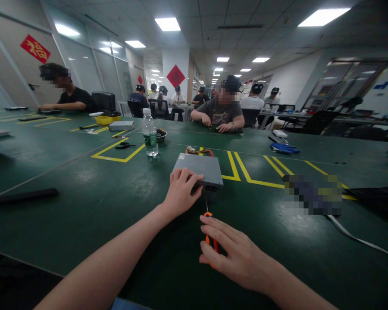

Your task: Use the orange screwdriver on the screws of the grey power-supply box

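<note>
In front of me on the green table (126, 224) is a grey metal computer power supply (202, 166), with bundled cables (200, 151) at its far side and a dark socket on its near face. My left hand (181, 191) grips its near left corner, fingers on the top. My right hand (228, 249) holds a screwdriver (208, 230) with an orange and black handle, its fingers curved around the handle. The thin shaft points at the near face of the power supply; whether the tip sits in a screw is hidden.
Beyond the power supply stand a water bottle (150, 133) and a small metal bowl (161, 136). A yellow tray (107, 119) and another grey box (121, 125) lie further left. Blue gloves (284, 148) and a white cable (358, 239) are at right. Co-workers sit across the table.
</note>
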A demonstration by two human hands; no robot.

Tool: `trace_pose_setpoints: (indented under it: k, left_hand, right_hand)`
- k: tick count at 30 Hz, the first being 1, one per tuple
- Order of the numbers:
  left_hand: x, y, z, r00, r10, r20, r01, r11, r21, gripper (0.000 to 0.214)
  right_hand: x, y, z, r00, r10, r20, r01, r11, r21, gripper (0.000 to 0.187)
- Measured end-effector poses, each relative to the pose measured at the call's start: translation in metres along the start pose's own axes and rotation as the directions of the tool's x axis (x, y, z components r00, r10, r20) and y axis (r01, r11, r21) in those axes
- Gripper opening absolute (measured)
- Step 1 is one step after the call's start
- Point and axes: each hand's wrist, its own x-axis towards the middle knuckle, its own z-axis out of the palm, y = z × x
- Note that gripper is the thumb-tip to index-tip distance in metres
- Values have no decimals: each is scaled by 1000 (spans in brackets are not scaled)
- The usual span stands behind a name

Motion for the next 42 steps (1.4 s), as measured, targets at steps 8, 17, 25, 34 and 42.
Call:
trace_pose_setpoints:
  k: [8, 17, 25, 34, 42]
  left_hand:
    - [0, 0, -1, 1000, -3, -3, 3, 1000, -19, 27]
    - [0, 0, -1, 1000, -8, 3, 8, 1000, -10, 28]
    - [0, 2, -1, 1000, -13, -16, 13, 1000, -21, 27]
    - [1, 4, -2, 999, -20, -37, 21, 1000, 2, 24]
    - [1, 3, -1, 999, -28, -33, 28, 999, 19, 24]
  right_hand:
    - [8, 0, -7, 998, -21, -53, 21, 1000, -3, 14]
    - [2, 3, -3, 973, 32, -231, -46, 997, -54, 18]
    - [8, 0, 0, 976, -1, -218, -23, 994, -106, 13]
    - [0, 6, 0, 991, -47, -127, 31, 991, -126, 15]
    - [-4, 8, -15, 982, -90, -169, 71, 991, -113, 16]
